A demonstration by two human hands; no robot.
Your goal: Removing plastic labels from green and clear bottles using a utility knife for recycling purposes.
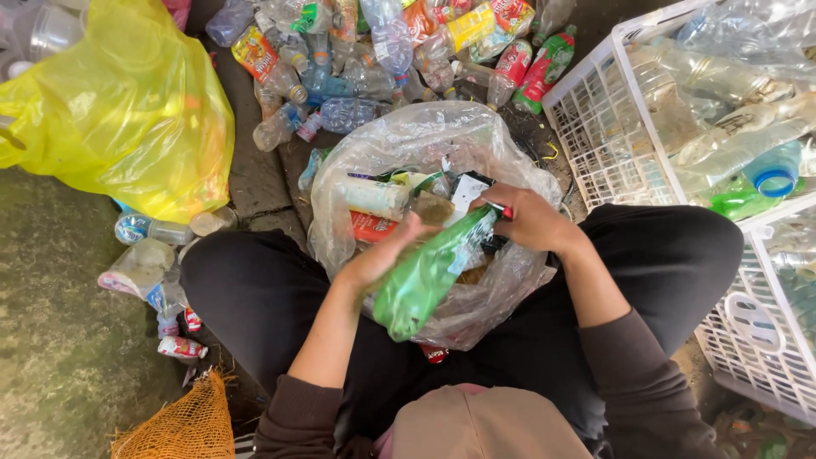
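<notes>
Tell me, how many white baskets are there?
2: one basket at upper right, full of clear bottles, and another at lower right beside the person's knee. More may lie outside the picture.

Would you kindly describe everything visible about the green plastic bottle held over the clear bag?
The green plastic bottle looks translucent, crumpled and apparently empty, with a pale label near its neck. It lies tilted, base toward the person, neck up and away. The left hand grips its middle; the right hand holds the neck end, where something small and red shows. It hangs above the clear bag between the person's knees.
</notes>
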